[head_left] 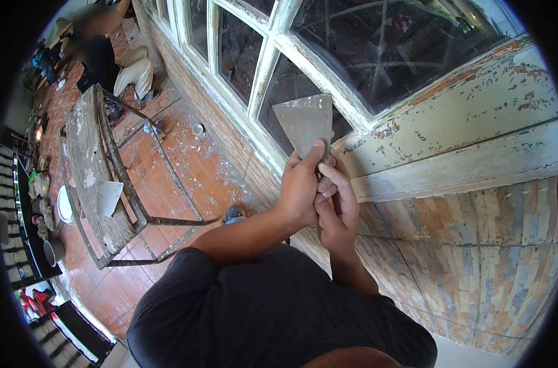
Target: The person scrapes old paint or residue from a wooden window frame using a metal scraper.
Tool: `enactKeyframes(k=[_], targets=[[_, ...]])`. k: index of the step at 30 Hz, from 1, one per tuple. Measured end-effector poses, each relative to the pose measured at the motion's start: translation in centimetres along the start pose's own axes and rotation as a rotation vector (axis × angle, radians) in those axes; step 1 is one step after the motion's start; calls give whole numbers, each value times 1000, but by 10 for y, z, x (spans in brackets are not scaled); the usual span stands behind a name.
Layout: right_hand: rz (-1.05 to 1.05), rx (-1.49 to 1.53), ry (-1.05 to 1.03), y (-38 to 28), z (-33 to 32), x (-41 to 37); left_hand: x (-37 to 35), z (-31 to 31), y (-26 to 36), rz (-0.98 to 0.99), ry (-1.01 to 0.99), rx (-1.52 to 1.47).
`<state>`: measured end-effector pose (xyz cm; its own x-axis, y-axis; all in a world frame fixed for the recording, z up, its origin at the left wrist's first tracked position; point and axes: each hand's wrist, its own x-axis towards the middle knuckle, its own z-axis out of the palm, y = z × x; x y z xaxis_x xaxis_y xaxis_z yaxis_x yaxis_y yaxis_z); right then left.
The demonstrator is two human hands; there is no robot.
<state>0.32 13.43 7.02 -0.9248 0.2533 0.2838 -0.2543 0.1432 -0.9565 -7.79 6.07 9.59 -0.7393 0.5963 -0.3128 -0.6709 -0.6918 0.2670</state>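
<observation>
In front of my chest I hold a wide-bladed paint scraper (306,124), its worn grey metal blade pointing up toward the window. My left hand (299,187) is closed on it, with the thumb pressed against the base of the blade. Close against it, my right hand (338,205) has its fingers curled around the lower end, where the handle is mostly hidden. Behind the blade stands a white window frame (263,73) with chipped paint and dark glass panes. Below the panes runs a pale wooden sill board (457,122) with flaked patches.
A metal-framed bench (85,159) with a weathered plank stands at left, a white sheet (109,198) on it. Paint flakes and a small tin (197,129) lie on the tiled floor (168,159). Another person (104,64) sits farther back. A tile-clad wall (475,245) is at right.
</observation>
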Motion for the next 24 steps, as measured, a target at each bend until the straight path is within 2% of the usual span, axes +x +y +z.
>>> enactKeyframes(k=[2,4,5,6,8,10,14,19,22,24], targets=[[-40,-102,-55,-3,0,3,4,-8,3,10,-96,-17],[-96,-143,-31,-3,4,4,2,-7,3,-2,-99,-26],[-93,-142,-30,-3,7,1,-3,-1,2,-9,-26,20],[-98,-54,0,-2,8,-2,-6,2,2,-12,43,65],[-97,32,29,-1,9,2,0,-8,3,-35,-4,27],[-140,-271,-28,-3,10,9,10,-14,5,-5,-43,-2],[-44,-81,-4,1,6,0,4,-10,5,-1,-7,15],[-124,-198,-8,9,9,10,9,-16,8,-15,-77,4],[-124,-141,14,15,10,7,9,-17,1,40,-55,76],[-184,-223,10,28,9,10,20,-25,1,34,-45,102]])
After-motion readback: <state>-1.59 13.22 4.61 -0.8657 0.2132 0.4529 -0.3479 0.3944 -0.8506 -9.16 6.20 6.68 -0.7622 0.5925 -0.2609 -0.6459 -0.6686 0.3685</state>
